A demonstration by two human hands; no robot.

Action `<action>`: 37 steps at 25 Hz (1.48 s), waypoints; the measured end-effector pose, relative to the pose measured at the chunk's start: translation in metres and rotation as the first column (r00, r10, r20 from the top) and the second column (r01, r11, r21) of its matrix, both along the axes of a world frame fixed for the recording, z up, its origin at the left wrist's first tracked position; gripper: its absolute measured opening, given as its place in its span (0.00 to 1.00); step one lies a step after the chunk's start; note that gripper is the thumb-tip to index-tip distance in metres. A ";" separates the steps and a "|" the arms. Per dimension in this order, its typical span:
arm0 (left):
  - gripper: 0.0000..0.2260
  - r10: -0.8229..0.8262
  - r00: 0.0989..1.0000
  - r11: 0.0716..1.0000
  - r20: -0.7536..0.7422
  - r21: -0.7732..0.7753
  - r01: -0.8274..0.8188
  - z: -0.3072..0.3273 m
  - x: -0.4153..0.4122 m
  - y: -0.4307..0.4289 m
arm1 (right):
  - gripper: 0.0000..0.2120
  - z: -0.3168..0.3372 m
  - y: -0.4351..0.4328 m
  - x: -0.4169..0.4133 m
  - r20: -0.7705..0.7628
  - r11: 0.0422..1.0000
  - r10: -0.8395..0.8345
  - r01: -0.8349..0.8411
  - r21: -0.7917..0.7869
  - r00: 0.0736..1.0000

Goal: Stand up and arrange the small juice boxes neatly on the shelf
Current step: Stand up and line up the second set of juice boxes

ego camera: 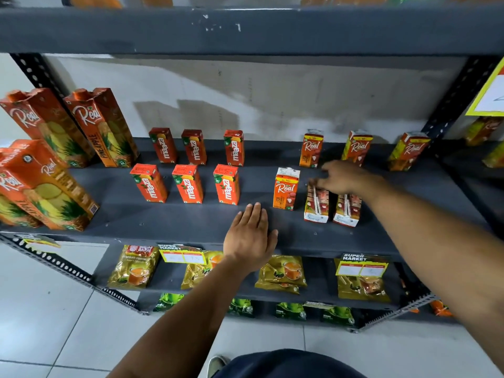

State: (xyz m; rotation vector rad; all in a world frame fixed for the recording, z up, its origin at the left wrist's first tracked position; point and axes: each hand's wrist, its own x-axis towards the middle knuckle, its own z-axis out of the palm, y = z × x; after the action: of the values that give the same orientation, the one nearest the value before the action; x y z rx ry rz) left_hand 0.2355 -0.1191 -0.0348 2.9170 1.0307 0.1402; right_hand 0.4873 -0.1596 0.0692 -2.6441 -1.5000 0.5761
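On the dark grey shelf (191,222) several small red Maaza juice boxes (188,183) stand upright in two rows. To their right, small Real juice boxes stand along the back (311,150), and one (285,191) stands nearer the front. Two small Real boxes (316,205) (347,210) show their backs with straws, just under my right hand (341,177). That hand hovers over their tops with fingers spread, touching or nearly touching them. My left hand (249,236) lies flat and open on the shelf's front part, holding nothing.
Large Real pineapple cartons (103,126) stand at the shelf's left end. A shelf board (245,31) hangs overhead. Lower shelves hold golden tea packets (133,266) and green packets. A yellow sign (488,91) hangs at right. Tiled floor lies below.
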 end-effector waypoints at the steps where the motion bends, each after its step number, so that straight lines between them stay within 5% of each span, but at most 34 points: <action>1: 0.33 -0.004 1.000 1.000 0.012 0.000 0.004 0.001 0.002 -0.001 | 0.28 0.003 0.001 0.000 -0.017 0.998 -0.028 0.029 0.047 0.999; 3: 0.33 -0.011 1.000 1.000 0.025 -0.004 0.012 0.001 0.004 -0.002 | 0.25 0.011 -0.002 0.000 -0.035 0.995 0.010 -0.007 0.096 0.999; 5: 0.33 -0.010 1.000 1.000 0.023 -0.008 0.010 0.000 0.002 -0.003 | 0.24 0.006 -0.019 0.001 0.038 0.973 0.224 -0.225 0.053 0.974; 8: 0.34 -0.006 0.999 1.000 0.036 -0.009 0.006 0.000 0.004 -0.001 | 0.34 -0.005 -0.044 -0.006 0.209 0.839 0.543 -0.522 -0.152 0.813; 13: 0.34 0.000 0.999 1.000 0.037 -0.010 0.000 -0.002 0.005 -0.001 | 0.33 -0.022 -0.042 -0.013 0.389 0.746 0.648 -0.648 -0.152 0.655; 16: 0.34 0.003 1.000 1.000 0.030 -0.015 -0.003 -0.003 0.004 -0.001 | 0.24 -0.016 -0.039 -0.008 0.420 0.763 0.580 -0.646 0.019 0.698; 19: 0.35 0.007 1.000 1.000 0.030 -0.009 -0.007 -0.003 0.005 -0.001 | 0.24 -0.008 -0.041 0.005 0.285 0.858 0.270 -0.364 0.363 0.920; 22: 0.34 0.008 0.999 1.000 0.031 -0.007 -0.008 -0.002 0.004 -0.002 | 0.27 -0.009 -0.040 0.006 0.048 0.749 -0.099 0.042 0.661 0.994; 24: 0.34 0.005 0.999 1.000 0.032 -0.005 -0.005 -0.002 0.004 -0.002 | 0.31 -0.025 -0.039 -0.005 0.028 0.715 -0.177 0.109 0.691 0.984; 29: 0.34 0.000 0.999 1.000 0.035 -0.014 0.000 -0.001 0.003 -0.002 | 0.36 -0.030 -0.041 -0.015 0.029 0.852 -0.137 0.103 0.514 0.990; 33: 0.34 0.004 0.999 1.000 0.037 -0.013 -0.003 -0.002 0.004 -0.001 | 0.42 0.004 -0.041 0.012 0.061 0.915 0.300 -0.305 0.262 0.952; 37: 0.34 0.002 0.999 1.000 0.037 -0.016 -0.002 -0.003 0.004 -0.002 | 0.37 0.025 -0.027 0.019 0.257 0.912 0.400 -0.409 -0.020 0.880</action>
State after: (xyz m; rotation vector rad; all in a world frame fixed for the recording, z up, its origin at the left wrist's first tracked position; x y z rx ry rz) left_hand 0.2392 -0.1207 -0.0374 2.8877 1.0247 0.1844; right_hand 0.5059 -0.1864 0.0946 -2.4576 -2.1428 0.2188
